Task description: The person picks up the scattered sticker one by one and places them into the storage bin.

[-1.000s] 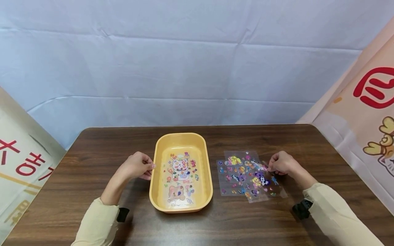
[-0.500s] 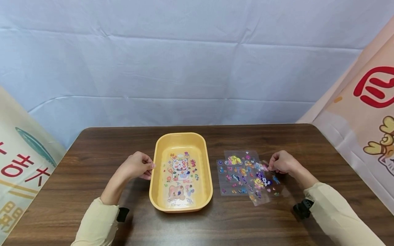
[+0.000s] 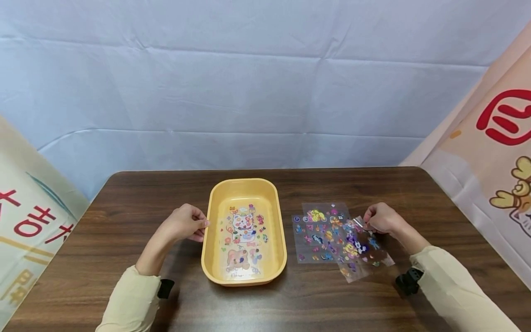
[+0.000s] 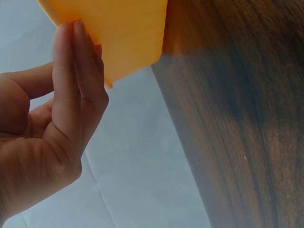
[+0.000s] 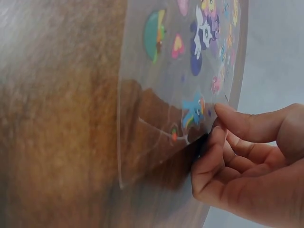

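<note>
My left hand [image 3: 186,223] holds the left rim of a yellow plastic tray [image 3: 244,189], thumb on top. In the left wrist view its fingers [image 4: 66,71] lie against the tray's outer wall [image 4: 128,38]. Inside the tray lies a clear sticker sheet [image 3: 242,240] with bear pictures. My right hand [image 3: 382,218] pinches the far right edge of a clear sheet of pony stickers [image 3: 356,249] between thumb and fingers. In the right wrist view this sheet [image 5: 161,104] is tilted, its near corner above the wood. It overlaps other sticker sheets [image 3: 304,240].
Dark wood table [image 3: 244,311] spans the view, its far edge behind the tray. A pale cloth [image 3: 265,92] hangs at the back. Printed banners stand at the left [image 3: 33,216] and right [image 3: 477,152].
The pony sticker sheet in my right hand has swung slightly, its near edge shifting to the front and right. The right hand has moved a little right. My left hand and the tray stay put.
</note>
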`<state>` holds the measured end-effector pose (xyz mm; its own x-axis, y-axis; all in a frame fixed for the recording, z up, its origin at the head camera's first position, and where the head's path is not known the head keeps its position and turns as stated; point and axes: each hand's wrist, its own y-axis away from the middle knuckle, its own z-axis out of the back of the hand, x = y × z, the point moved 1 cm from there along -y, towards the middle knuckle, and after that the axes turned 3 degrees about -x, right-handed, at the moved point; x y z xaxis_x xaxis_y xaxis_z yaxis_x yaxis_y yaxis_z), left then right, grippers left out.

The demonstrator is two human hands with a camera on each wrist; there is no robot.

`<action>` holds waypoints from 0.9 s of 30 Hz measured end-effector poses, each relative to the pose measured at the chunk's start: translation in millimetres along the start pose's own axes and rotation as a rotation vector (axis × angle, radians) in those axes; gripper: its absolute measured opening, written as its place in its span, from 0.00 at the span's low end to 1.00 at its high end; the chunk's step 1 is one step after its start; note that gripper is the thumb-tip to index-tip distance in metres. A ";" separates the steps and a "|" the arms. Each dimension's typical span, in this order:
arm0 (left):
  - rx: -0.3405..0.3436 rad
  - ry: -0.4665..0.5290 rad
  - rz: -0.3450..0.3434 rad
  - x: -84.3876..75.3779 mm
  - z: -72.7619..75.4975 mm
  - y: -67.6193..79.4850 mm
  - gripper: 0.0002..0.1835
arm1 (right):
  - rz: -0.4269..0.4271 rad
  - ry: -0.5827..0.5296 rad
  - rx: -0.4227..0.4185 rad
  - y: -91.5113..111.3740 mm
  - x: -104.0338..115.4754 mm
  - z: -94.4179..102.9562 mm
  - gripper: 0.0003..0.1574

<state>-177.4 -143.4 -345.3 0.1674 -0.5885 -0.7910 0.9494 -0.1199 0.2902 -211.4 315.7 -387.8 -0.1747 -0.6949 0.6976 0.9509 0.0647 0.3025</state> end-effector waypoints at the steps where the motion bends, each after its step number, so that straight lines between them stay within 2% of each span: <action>1: 0.000 0.000 -0.001 0.1 0.1 0.0 0.08 | -0.001 -0.004 0.001 0.0 0.0 0.1 0.09; 9: -0.005 -0.007 0.004 0.0 0.4 -0.1 0.08 | 0.009 -0.013 -0.006 -0.7 -0.9 1.1 0.11; 17: -0.004 -0.010 0.007 -1.1 0.5 0.4 0.08 | 0.017 0.020 -0.008 1.8 0.3 3.0 0.07; 27: -0.005 -0.013 0.008 -0.1 -0.2 0.5 0.08 | 0.036 0.002 -0.002 3.8 2.6 4.6 0.05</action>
<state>-176.8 -143.3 -345.2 0.1715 -0.6000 -0.7814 0.9493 -0.1116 0.2940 -209.4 317.4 -381.8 -0.1396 -0.6936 0.7067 0.9571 0.0886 0.2760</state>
